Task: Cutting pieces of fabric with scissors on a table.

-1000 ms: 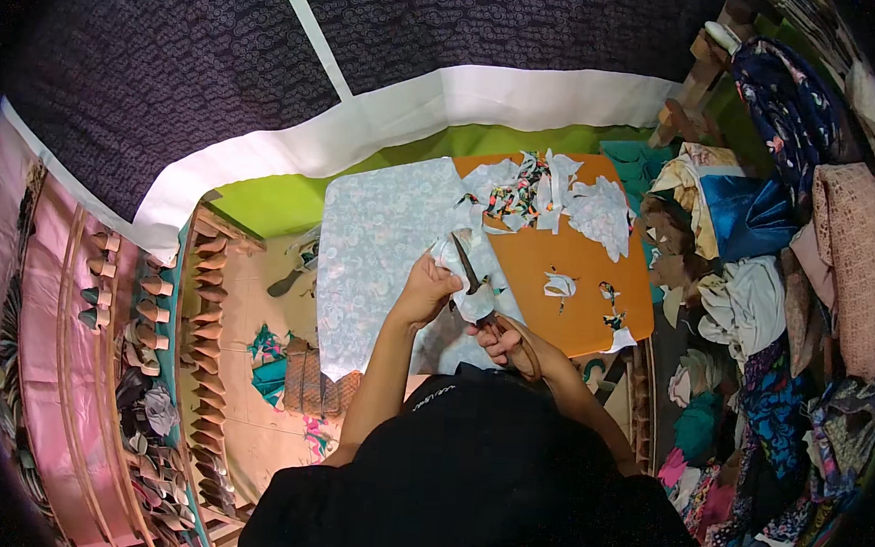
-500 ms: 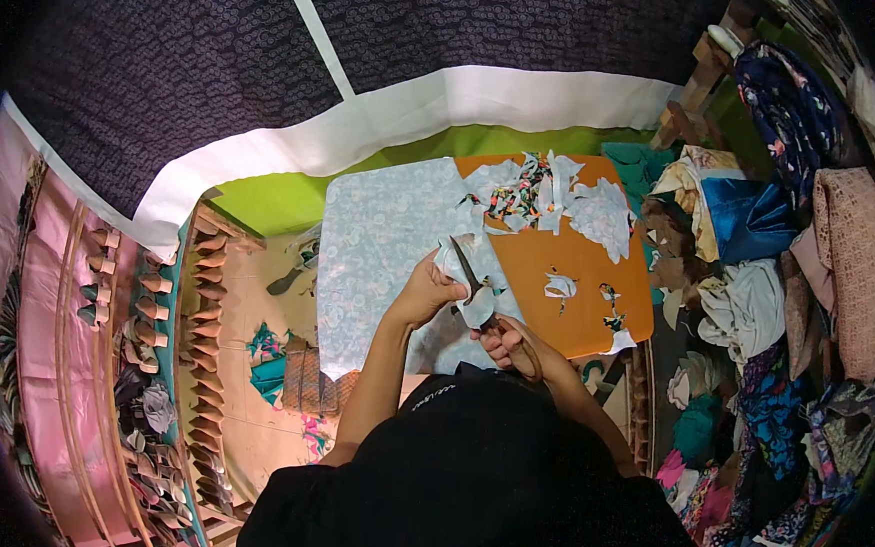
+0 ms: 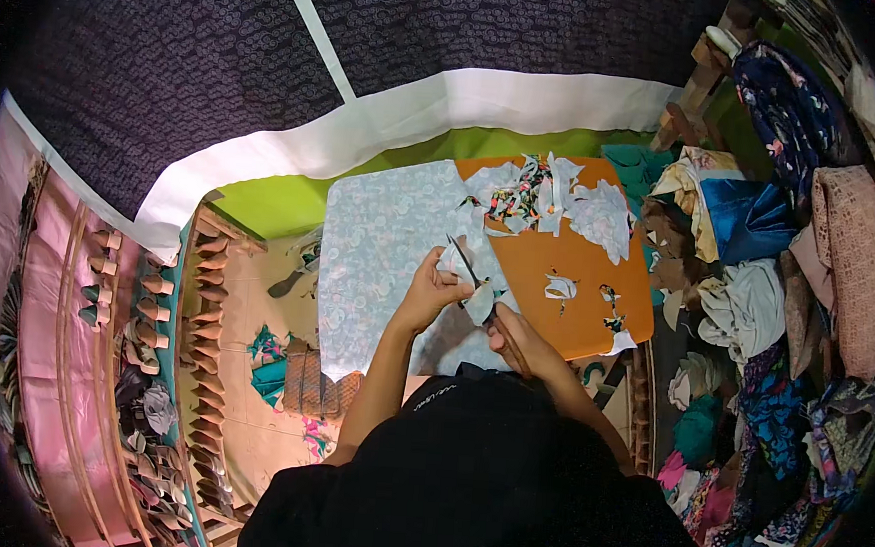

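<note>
The dark-bladed scissors (image 3: 465, 261) are turned more nearly edge-on over the near middle of the orange counter (image 3: 524, 254), so that a narrower strip of metal is shown; by this, it may be judged, the blades are being re-angled against the small pale fabric piece (image 3: 480, 303), with the cutting in hand not yet finished. Whether the blades are parted cannot be told. The piece is held above the counter's near middle, and its lower end is pinched by the left hand (image 3: 431, 293), whose thumb is laid beside the blades. The handles are gripped by the right hand (image 3: 519, 339), near the left but apart from it.

Compared with the earlier frame, the right hand is rolled over, and the handle loop is more fully covered by it. The pale patterned cloth (image 3: 378, 260) is left spread across the counter's left part, while the heap of floral and white scraps (image 3: 532, 194) at the counter's far side and the small cut-out scrap (image 3: 560, 286) on its right part are seen unmoved
</note>
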{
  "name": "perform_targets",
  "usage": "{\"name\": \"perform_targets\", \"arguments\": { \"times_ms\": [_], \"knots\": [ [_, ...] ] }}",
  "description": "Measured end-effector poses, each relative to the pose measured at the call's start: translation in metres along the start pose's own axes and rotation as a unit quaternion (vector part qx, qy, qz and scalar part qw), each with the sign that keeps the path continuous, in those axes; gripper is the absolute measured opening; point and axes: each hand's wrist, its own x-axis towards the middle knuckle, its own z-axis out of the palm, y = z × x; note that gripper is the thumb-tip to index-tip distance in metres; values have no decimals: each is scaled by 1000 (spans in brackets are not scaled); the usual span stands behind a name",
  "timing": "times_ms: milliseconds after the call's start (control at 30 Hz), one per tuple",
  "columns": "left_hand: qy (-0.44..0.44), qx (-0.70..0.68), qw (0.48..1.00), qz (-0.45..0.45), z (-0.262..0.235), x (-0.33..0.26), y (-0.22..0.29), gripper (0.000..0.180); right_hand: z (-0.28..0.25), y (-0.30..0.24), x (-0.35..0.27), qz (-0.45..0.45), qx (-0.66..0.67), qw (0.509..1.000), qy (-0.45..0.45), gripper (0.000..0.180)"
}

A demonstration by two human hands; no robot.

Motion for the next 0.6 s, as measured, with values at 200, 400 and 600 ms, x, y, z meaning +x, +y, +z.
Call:
{"name": "perform_targets", "arguments": {
  "times_ms": [200,400,600],
  "knots": [
    [-51,-58,997,4,-7,3,0,29,-3,-19,4,104,-189,976,34,71],
    [-47,-81,995,28,6,4,6,20,0,2,1,8,-103,991,79,55],
    [-68,-127,990,11,6,8,-15,30,7,18,-4,172,342,922,-53,63]
  ]
}}
